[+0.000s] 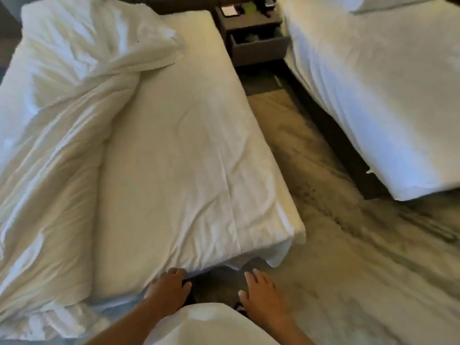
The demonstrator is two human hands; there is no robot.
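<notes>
Left grip rests on the near edge of the white sheet — fingers bent, but I can't tell if it's pinching. Right grip is spread wide and empty, just below the sheet's hanging corner. The sheet lies flat beside the bunched duvet.

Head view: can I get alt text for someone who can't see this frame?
A person's left hand touches the foot edge of a white bed sheet, the right hand open just beside it. A crumpled duvet is bunched along its left side; at the far end, a nightstand with an open drawer separates it from a second bed.
</notes>
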